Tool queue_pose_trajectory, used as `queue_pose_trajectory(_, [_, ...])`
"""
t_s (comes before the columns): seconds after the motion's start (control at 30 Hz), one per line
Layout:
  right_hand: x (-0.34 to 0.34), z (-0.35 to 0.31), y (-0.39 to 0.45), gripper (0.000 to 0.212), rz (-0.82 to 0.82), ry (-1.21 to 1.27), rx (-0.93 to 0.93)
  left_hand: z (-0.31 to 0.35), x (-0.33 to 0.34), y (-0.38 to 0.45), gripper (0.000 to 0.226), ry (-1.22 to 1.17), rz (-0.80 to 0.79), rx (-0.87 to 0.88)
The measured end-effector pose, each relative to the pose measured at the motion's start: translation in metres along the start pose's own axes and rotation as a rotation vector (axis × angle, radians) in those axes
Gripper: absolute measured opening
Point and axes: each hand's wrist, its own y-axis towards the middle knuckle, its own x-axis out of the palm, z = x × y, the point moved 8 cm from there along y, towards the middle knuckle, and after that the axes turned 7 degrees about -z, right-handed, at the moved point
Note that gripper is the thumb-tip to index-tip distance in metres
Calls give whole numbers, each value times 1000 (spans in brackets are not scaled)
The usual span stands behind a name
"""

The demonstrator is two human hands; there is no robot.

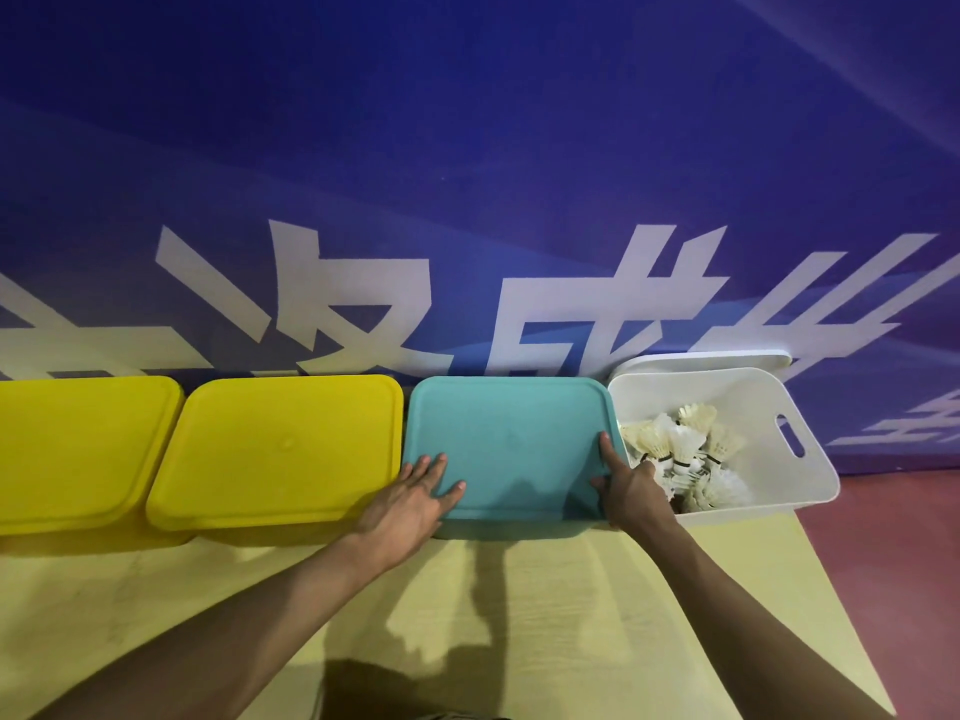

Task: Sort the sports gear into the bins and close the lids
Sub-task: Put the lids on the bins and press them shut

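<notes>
A teal lid [511, 439] lies flat on its bin, third in a row along the wall. My left hand [415, 498] rests flat on the lid's near left corner, fingers spread. My right hand [626, 485] grips the lid's near right edge, index finger stretched along the side. To the right stands an open white bin [769, 480] holding several white shuttlecocks [685, 454]. Its white lid [701, 358] leans behind it against the wall. Two yellow bins, one in the middle left [280, 449] and one at the far left [72, 449], have their lids on.
The bins stand at the back of a pale yellow table [467, 615], against a blue banner wall [467, 174] with large white characters. Red floor [893, 563] shows past the table's right edge.
</notes>
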Motion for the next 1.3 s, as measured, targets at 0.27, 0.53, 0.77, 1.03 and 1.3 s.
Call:
queue_pose_trajectory(0.27, [7, -6, 7, 73, 8, -224, -28, 2, 10, 3, 64, 61, -84, -5])
queue_pose_trajectory(0.53, [-14, -8, 13, 75, -11, -319, -51, -24, -14, 9, 56, -99, -187, 114])
queue_pose_trajectory(0.77, [-33, -14, 42, 103, -65, -381, -42, -33, -21, 16, 77, -106, -242, 34])
queue_pose_trajectory(1.03, [-64, -33, 84, 104, -1, -98, -140, -29, -22, 23, 76, -36, -312, 15])
queue_pose_trajectory(1.3, [-65, -39, 105, 66, 103, 234, -149, -28, -15, 28, 77, -44, -315, 21])
